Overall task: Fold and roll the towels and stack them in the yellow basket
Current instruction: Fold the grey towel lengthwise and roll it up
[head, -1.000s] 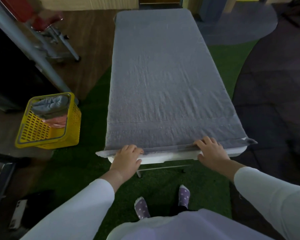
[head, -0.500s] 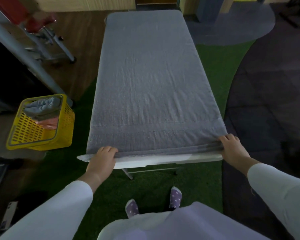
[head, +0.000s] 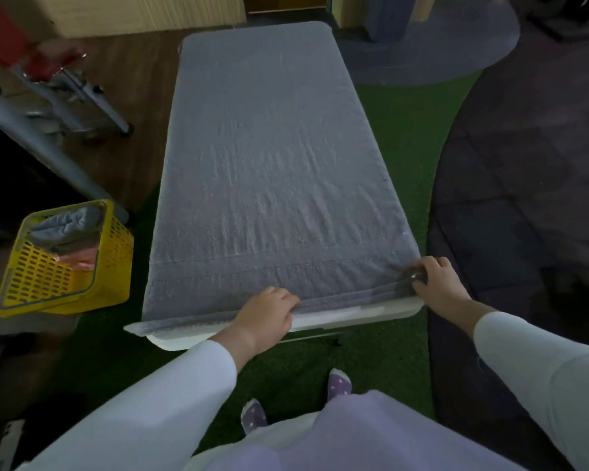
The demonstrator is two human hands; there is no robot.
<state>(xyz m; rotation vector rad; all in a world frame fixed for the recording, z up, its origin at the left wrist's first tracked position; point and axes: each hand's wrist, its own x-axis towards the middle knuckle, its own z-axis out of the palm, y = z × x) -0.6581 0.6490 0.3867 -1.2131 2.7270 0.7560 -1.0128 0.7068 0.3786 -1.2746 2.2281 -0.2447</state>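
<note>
Now my left hand (head: 266, 314) sits further right; it and my right hand (head: 436, 287) grip the towel (head: 269, 164) by its near edge for folding.

Head camera looks forward and down, close over the table (head: 320, 322).

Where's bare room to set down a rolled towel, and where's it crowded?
Bare: the green turf right of the white table, up to the dark mat, and the strip between table and yellow mesh basket. Crowded: the grey towel covers the tabletop, the left hand and right hand grip its near edge, and towels sit in the basket.
</note>
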